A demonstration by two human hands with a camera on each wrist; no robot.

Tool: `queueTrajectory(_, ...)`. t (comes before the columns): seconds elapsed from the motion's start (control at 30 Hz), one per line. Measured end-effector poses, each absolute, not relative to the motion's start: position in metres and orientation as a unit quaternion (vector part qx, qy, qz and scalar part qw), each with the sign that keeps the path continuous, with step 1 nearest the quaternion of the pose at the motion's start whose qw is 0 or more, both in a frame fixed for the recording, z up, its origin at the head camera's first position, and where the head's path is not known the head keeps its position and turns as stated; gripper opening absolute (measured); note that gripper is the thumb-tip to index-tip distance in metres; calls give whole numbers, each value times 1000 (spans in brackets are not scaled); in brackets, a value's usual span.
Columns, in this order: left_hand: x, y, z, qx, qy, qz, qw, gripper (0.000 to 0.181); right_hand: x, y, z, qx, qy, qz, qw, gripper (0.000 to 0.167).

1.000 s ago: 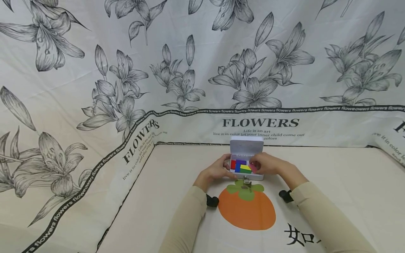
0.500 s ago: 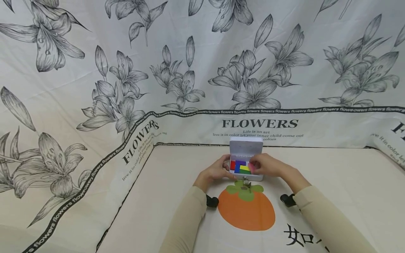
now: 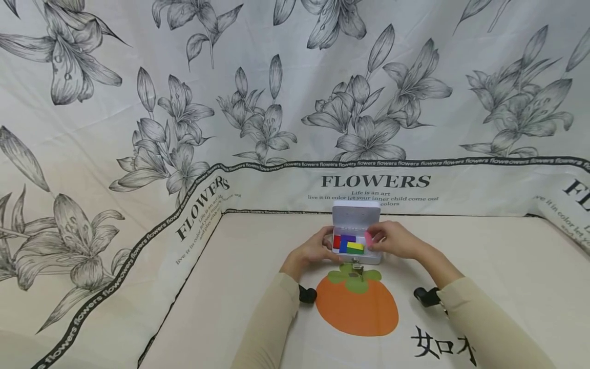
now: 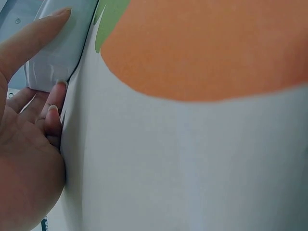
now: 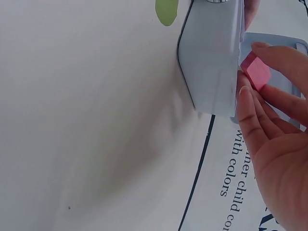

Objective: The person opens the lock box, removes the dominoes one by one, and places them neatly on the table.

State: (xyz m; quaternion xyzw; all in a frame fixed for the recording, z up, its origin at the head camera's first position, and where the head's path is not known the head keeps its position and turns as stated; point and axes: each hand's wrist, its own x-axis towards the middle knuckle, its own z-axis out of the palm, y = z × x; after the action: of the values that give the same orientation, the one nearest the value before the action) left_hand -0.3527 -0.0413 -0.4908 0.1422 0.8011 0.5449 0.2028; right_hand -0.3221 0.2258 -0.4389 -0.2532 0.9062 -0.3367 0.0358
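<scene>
A small white hinged box [image 3: 369, 260] stands near the back of the table, its lid [image 3: 356, 215] raised. Inside lie a red block [image 3: 337, 241], a purple block [image 3: 349, 238], a blue block [image 3: 343, 247], a yellow block [image 3: 355, 245] and a green block [image 3: 355, 251]. My left hand [image 3: 314, 248] holds the box's left end, the thumb along its front wall [image 4: 57, 50] in the left wrist view. At the box's right end, my right hand [image 3: 400, 241] pinches a pink block [image 5: 258, 72] between thumb and fingers, tilted above the rim.
A metal latch [image 3: 356, 267] hangs at the box's front. The cloth carries a flat printed orange persimmon [image 3: 357, 310] and black characters [image 3: 440, 343]. A flower-printed curtain [image 3: 258, 189] rises close behind the box. Black wrist mounts [image 3: 426, 296] sit under the forearms.
My right hand has drawn the pink block up and rightward, away from the yellow and green blocks. The left hand keeps its hold on the box. The head view has shifted slightly.
</scene>
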Motion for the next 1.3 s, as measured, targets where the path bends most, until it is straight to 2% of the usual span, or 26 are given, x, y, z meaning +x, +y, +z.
queueTrajectory(0.5,-353,-41,-493,157,800,545,196,97,-315,238,-437,-216,920,-327,1,46)
queueTrajectory(1.3,-352,-41,-492,146,811,533,195,96,-314,262,-451,-169,938,-304,-1,43)
